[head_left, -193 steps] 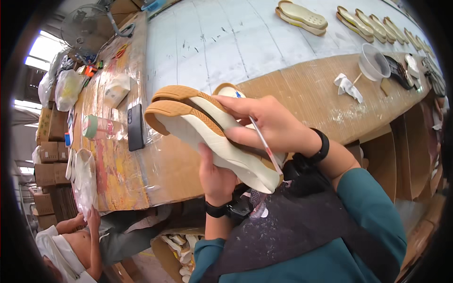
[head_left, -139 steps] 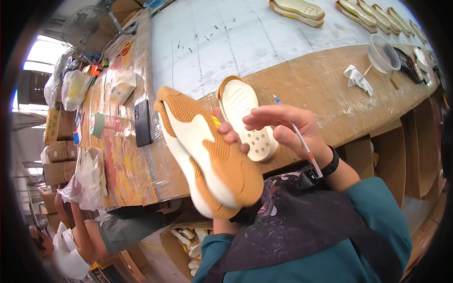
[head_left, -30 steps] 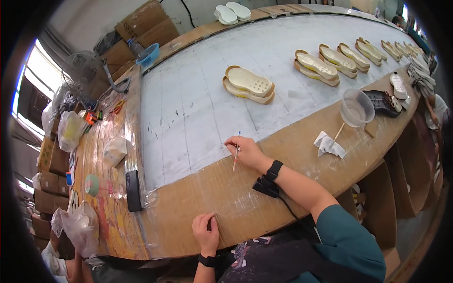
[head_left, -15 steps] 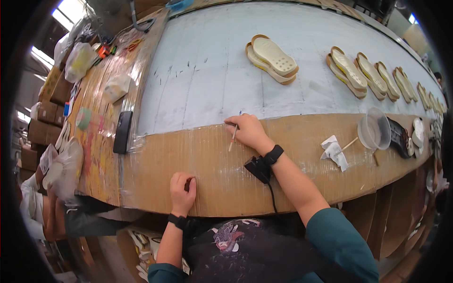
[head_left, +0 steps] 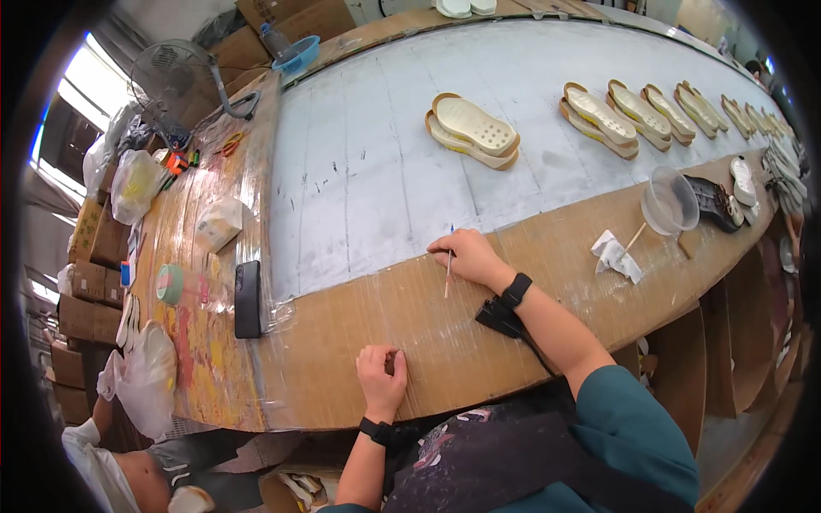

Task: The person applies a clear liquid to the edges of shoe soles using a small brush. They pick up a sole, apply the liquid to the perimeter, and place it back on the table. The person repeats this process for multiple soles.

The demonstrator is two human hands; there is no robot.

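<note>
My right hand [head_left: 472, 258] rests on the brown cardboard edge of the table, beside the white surface. Its fingers pinch a thin pen-like stick [head_left: 447, 280] with a blue end pointing away from me and a pale, reddish end toward me. Loosely curled, my left hand [head_left: 382, 380] lies near the table's front edge, with nothing visible in it. Beyond my right hand, a pair of cream shoe soles [head_left: 475, 126] with tan rims sits on the white board [head_left: 359, 205], one leaning on the other.
More sole pairs [head_left: 599, 118] line up at the far right. A clear plastic tub [head_left: 669, 202], crumpled tissue [head_left: 616, 256] and dark shoe part [head_left: 714, 203] lie right. Left are a black phone [head_left: 247, 299], bottle [head_left: 171, 284] and fan [head_left: 175, 81]. Another person [head_left: 141, 479] is lower left.
The view has swung toward the left, so the fan and blue basin show more fully. My right hand keeps its pinch on the stick; my left hand stays curled by the front edge.
</note>
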